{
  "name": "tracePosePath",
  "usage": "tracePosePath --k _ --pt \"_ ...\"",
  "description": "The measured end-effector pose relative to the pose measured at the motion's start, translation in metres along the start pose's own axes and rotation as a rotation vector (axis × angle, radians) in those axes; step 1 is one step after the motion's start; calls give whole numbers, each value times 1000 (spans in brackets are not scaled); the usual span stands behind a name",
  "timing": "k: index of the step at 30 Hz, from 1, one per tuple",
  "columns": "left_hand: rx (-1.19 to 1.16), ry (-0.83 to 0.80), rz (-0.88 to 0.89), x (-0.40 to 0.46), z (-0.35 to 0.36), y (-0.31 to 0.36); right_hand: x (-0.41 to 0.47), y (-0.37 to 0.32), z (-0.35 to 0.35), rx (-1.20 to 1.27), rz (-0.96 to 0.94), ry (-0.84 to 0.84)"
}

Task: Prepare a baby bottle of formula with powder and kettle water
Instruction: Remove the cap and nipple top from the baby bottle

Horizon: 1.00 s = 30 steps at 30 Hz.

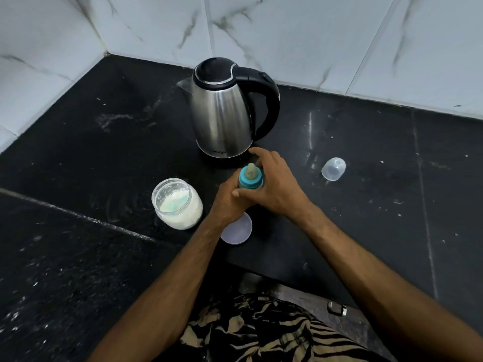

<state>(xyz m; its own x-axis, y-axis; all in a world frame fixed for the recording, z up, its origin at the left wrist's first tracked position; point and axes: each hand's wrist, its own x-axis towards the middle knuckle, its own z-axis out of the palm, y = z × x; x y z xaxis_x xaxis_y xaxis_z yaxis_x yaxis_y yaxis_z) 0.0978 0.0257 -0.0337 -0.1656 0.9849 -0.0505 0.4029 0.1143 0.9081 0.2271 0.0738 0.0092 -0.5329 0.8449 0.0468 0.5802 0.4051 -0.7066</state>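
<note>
A baby bottle (pixel 250 178) with a teal collar and a pale teat stands upright on the black counter (pixel 366 205). My left hand (pixel 227 202) wraps its body from the left; the body is hidden. My right hand (pixel 274 186) grips the teal collar from the right, fingers curled around it. A steel kettle (pixel 222 113) with a black lid and handle stands just behind. An open glass jar (pixel 176 203) of white powder sits to the left, with something pale green lying in the powder.
A clear bottle cap (pixel 333 169) lies on its side to the right. A pale round lid (pixel 237 229) lies flat under my left wrist. White marble-tiled walls (pixel 287 35) close the corner behind. The counter's front edge runs near my body.
</note>
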Motion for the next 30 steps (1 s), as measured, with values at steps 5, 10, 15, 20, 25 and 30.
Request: tracePosePath --k 5,10,15,20,25,30 --pt "61 -14 -47 1 -1 5 -4 -2 4 -12 -35 119" --pt "97 11 -17 0 0 8 -4 1 -5 139 -62 -61" --pt "57 -8 -55 0 -1 9 1 0 2 -10 17 91" --pt "65 18 -49 0 1 9 -1 -1 -4 107 -47 -29" --pt "59 3 -45 -2 -1 9 -2 1 -1 72 -22 14" --pt "83 -15 -64 0 0 13 0 -3 2 -26 -42 86"
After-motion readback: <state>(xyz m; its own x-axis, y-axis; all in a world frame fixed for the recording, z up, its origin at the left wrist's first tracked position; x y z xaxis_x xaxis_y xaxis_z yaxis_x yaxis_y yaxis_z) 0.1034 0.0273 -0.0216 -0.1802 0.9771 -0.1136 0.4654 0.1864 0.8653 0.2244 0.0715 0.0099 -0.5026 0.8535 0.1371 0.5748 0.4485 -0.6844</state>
